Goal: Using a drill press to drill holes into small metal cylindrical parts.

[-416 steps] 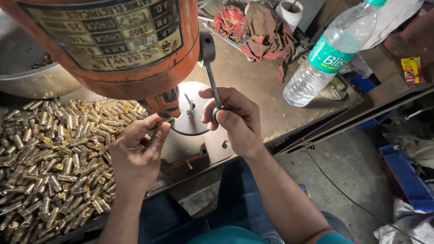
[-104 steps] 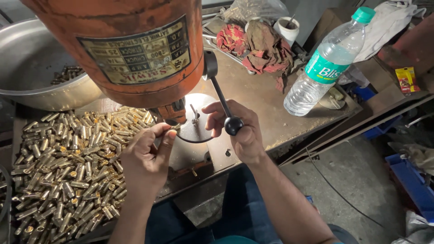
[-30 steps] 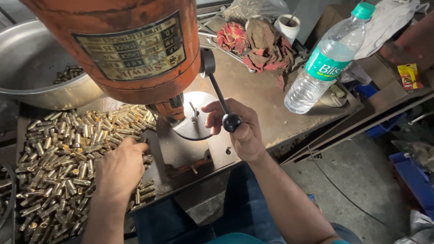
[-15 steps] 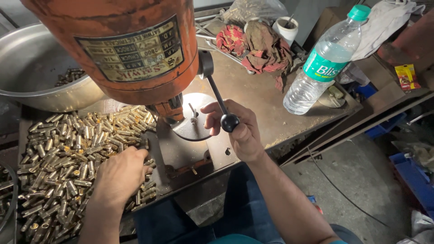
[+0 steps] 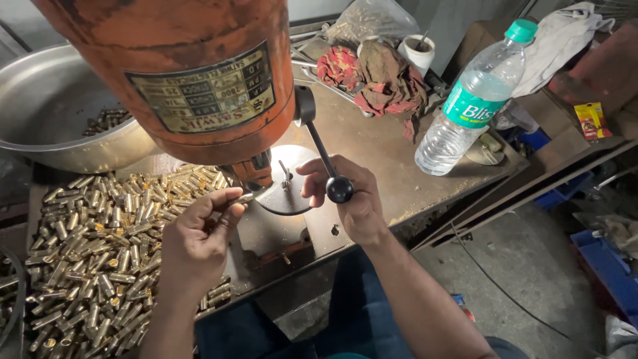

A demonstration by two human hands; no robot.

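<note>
The left hand [image 5: 196, 242] pinches a small brass piece [image 5: 244, 197], fingers closed, just under the orange drill [image 5: 199, 80] at the round plate [image 5: 287, 193]. The right hand [image 5: 349, 199] is closed around the black lever knob [image 5: 339, 189], ready to press.

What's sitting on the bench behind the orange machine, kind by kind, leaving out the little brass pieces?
Water bottle: 1
White cup: 1
Metal bowl: 1
Rag heap: 1
Plastic bag: 1
Total: 5
</note>
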